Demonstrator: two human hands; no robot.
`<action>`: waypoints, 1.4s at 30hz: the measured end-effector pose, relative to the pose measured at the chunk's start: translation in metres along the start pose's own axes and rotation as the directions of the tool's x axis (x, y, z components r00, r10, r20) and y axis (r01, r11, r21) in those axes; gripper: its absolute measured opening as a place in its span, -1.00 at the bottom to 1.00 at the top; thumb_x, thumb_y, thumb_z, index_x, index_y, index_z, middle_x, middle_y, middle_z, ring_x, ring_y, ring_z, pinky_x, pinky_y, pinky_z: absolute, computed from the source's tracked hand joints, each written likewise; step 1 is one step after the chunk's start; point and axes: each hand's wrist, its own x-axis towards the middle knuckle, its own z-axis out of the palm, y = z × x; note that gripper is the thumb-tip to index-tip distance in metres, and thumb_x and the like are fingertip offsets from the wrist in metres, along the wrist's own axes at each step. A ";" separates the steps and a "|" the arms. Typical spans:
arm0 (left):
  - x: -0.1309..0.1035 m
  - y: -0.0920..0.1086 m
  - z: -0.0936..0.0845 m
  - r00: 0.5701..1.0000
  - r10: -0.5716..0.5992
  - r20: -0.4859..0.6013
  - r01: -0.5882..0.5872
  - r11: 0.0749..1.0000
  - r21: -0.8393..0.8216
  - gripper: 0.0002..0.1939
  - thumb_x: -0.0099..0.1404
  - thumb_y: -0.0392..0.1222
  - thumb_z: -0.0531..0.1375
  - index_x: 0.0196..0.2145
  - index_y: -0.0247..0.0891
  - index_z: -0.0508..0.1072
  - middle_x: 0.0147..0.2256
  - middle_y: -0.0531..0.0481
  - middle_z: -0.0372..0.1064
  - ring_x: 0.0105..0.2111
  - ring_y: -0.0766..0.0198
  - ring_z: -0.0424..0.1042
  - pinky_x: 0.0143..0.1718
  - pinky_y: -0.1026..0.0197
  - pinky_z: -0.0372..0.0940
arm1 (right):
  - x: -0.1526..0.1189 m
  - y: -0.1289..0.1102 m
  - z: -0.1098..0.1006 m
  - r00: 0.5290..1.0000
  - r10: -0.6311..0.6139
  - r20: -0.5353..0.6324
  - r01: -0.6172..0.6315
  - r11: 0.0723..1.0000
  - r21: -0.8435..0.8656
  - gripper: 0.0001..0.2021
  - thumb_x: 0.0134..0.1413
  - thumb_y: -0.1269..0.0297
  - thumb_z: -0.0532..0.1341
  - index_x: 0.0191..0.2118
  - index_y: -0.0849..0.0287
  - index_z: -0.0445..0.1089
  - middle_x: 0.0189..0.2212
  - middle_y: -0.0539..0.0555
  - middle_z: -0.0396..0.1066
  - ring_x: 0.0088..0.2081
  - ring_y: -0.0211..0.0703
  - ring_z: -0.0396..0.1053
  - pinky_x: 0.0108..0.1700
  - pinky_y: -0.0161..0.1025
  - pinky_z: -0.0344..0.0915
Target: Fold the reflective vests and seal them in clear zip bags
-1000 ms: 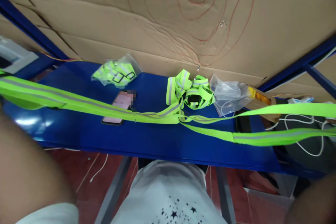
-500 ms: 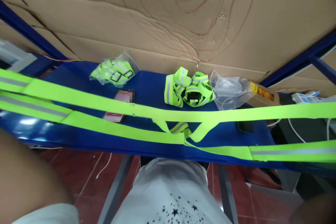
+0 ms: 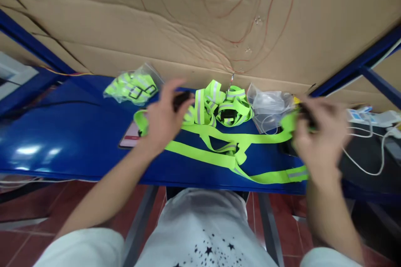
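A neon yellow-green reflective strap [image 3: 203, 157] lies in two long runs across the blue table, joined and twisted near the middle. My left hand [image 3: 163, 121] is closed on a dark buckle [image 3: 181, 99] at the left, above the strap's left end. At the right, my blurred right hand [image 3: 322, 139] pinches another dark piece [image 3: 308, 117], probably a buckle, with the strap's end bunched beside the fingers. Coiled reflective straps [image 3: 234, 110] sit at the back between my hands. Partly under my left forearm is a phone [image 3: 128, 137].
A clear bag of reflective straps [image 3: 133, 87] lies at the back left. Clear plastic bags [image 3: 269, 106] are at the back right. A cardboard wall [image 3: 140, 29] rises behind the blue table [image 3: 69, 133]. White cables [image 3: 366, 171] run over a dark surface at right.
Both hands have come into view from the sides, moving inward over the table. The strap, stretched taut across the whole view before, now lies slack and lower on the table.
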 end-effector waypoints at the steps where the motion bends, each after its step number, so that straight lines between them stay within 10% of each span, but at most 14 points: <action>1: -0.007 0.011 0.020 0.996 -0.028 0.087 0.029 1.000 -0.007 -0.42 0.41 0.12 0.33 0.25 -0.15 0.33 -0.02 -0.08 0.58 -0.07 0.09 0.65 -0.06 0.12 0.52 | -0.002 -0.012 0.021 0.997 -0.064 0.037 0.060 0.994 0.096 -0.51 0.24 0.43 0.19 0.25 0.04 0.49 0.06 0.25 0.44 0.13 0.15 0.42 0.21 0.15 0.38; 7: -0.029 0.028 0.078 0.891 -0.256 0.376 0.399 0.837 -0.376 -0.40 0.54 0.33 -0.03 0.25 -0.12 0.35 0.00 -0.12 0.56 -0.05 0.12 0.62 -0.03 0.05 0.54 | -0.017 -0.052 0.133 0.933 -0.068 0.354 -0.103 0.892 0.441 -0.46 0.22 0.38 0.22 0.32 0.03 0.38 0.16 0.21 0.43 0.17 0.14 0.45 0.24 0.08 0.43; 14: -0.052 0.009 0.082 0.675 -0.117 0.729 0.575 0.703 -0.419 -0.42 0.33 0.13 0.32 0.18 -0.23 0.46 -0.02 -0.15 0.57 0.05 -0.05 0.57 0.11 -0.13 0.50 | -0.031 -0.036 0.157 0.914 0.075 0.398 -0.300 0.786 0.541 -0.76 0.32 0.23 0.22 0.04 0.07 0.50 -0.02 0.16 0.57 0.02 0.03 0.53 0.13 -0.01 0.44; 18: -0.056 0.007 0.088 0.830 0.031 0.556 0.160 0.944 -0.290 -0.57 0.51 -0.11 0.05 0.24 -0.26 0.37 0.12 -0.25 0.48 0.21 -0.08 0.45 0.30 -0.22 0.32 | -0.037 -0.044 0.153 0.910 0.058 0.411 -0.279 0.820 0.501 -0.61 0.43 0.22 0.10 0.28 0.06 0.33 0.16 0.21 0.48 0.17 0.06 0.46 0.27 0.06 0.36; 22: -0.051 0.014 0.076 0.878 0.118 0.465 -0.154 0.987 0.041 -0.55 0.47 -0.23 0.05 0.27 -0.29 0.30 0.12 -0.32 0.39 0.15 -0.13 0.43 0.21 -0.19 0.35 | -0.040 -0.050 0.140 0.952 -0.039 0.304 -0.079 0.927 0.367 -0.38 0.43 0.39 -0.05 0.53 -0.01 -0.02 0.40 0.28 0.15 0.42 0.17 0.19 0.34 0.17 0.30; 28: -0.052 0.036 0.065 0.860 -0.013 0.511 -0.243 0.870 0.430 -0.24 0.40 -0.12 0.19 0.46 -0.31 0.06 0.07 -0.34 0.36 -0.01 -0.18 0.51 -0.02 -0.12 0.46 | -0.041 -0.054 0.136 0.965 -0.157 0.211 0.150 0.987 0.052 -0.31 0.34 0.52 -0.04 0.52 0.00 0.06 0.28 0.31 0.25 0.28 0.22 0.32 0.20 0.17 0.39; 42: -0.062 0.041 0.072 0.828 -0.063 0.557 -0.267 0.830 0.490 -0.15 0.48 -0.12 0.14 0.54 -0.40 -0.18 0.15 -0.38 0.33 -0.11 -0.02 0.60 -0.22 0.09 0.51 | -0.044 -0.064 0.140 0.953 -0.192 0.234 0.238 0.953 -0.189 -0.38 0.30 0.51 0.02 0.46 0.25 0.16 0.32 0.34 0.31 0.13 0.12 0.38 0.05 -0.01 0.32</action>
